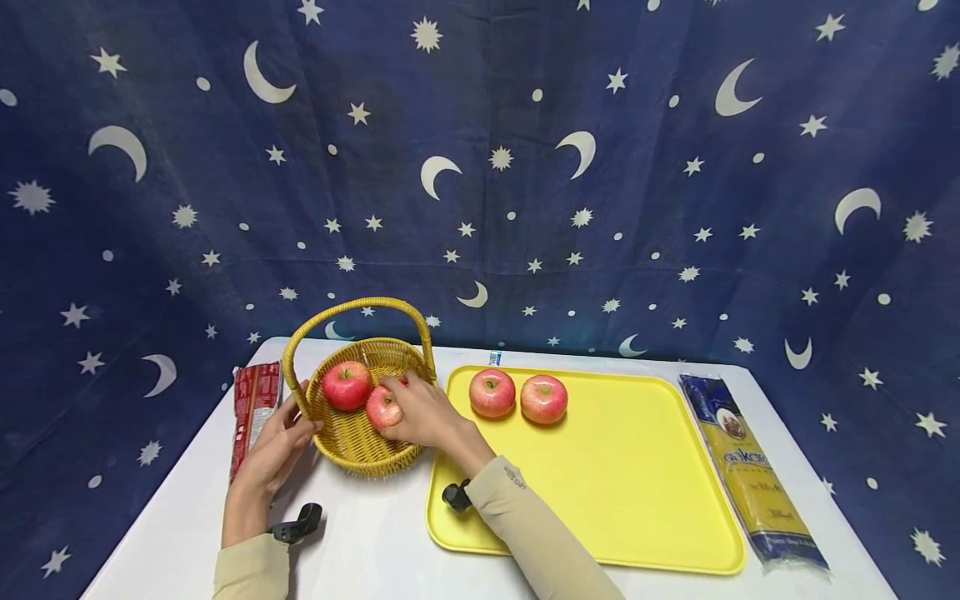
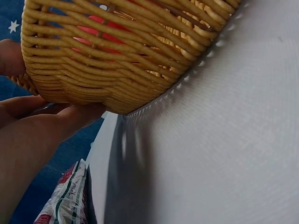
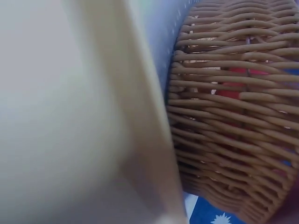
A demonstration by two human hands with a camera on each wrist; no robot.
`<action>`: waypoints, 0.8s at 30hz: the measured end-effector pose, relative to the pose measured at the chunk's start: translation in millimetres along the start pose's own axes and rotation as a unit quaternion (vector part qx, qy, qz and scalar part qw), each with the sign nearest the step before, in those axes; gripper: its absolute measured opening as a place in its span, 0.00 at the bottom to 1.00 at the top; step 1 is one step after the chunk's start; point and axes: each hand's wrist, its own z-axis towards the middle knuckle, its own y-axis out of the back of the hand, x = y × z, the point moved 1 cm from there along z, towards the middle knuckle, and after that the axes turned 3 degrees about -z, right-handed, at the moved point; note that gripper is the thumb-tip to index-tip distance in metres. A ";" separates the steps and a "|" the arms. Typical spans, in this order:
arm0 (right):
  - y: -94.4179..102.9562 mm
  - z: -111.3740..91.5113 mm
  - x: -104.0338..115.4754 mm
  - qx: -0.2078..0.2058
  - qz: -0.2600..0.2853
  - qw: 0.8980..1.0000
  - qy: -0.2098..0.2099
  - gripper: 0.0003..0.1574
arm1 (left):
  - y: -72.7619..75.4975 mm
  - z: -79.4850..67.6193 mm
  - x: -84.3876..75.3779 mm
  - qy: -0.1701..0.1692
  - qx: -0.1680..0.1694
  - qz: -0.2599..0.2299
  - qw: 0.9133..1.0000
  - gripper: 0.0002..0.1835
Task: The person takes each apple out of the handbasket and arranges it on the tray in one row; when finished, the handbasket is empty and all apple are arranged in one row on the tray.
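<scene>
A yellow wicker basket (image 1: 367, 454) with a tall arched handle stands on the left part of the table. My left hand (image 1: 273, 454) grips its left side, thumb at the rim by the foot of the handle. Over the basket's right edge reaches my right hand (image 1: 427, 414), its fingers around an apple (image 1: 383, 407) inside the basket. Another red apple (image 1: 347, 385) lies in there to the left of it. Red fruit shows through the weave (image 2: 100, 32) in the left wrist view. On the yellow tray (image 1: 622, 475), two apples (image 1: 492, 393) sit side by side near the back left corner.
A red packet (image 1: 255, 404) lies left of the basket, behind my left hand. To the tray's right is a blue and yellow pasta packet (image 1: 757, 471). A dark starry cloth (image 1: 510, 192) hangs behind the white table. My right forearm crosses the tray's left side.
</scene>
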 end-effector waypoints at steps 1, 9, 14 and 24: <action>-0.6 -2.1 -0.3 -0.011 0.009 1.000 0.002 0.45 | 0.5 -0.1 0.2 -0.001 0.000 0.001 1.000 0.46; 2.8 -24.9 -3.7 -0.079 0.183 0.980 -0.022 0.48 | 1.8 -0.1 0.7 -0.005 0.010 0.005 1.000 0.46; 13.9 -40.0 -7.9 -0.119 0.265 0.957 -0.024 0.48 | 1.3 0.2 -0.3 -0.012 0.012 0.002 1.000 0.46; 36.4 -72.1 -17.6 -0.177 0.268 0.946 -0.036 0.57 | -1.3 0.5 -2.1 -0.002 0.005 -0.009 1.000 0.46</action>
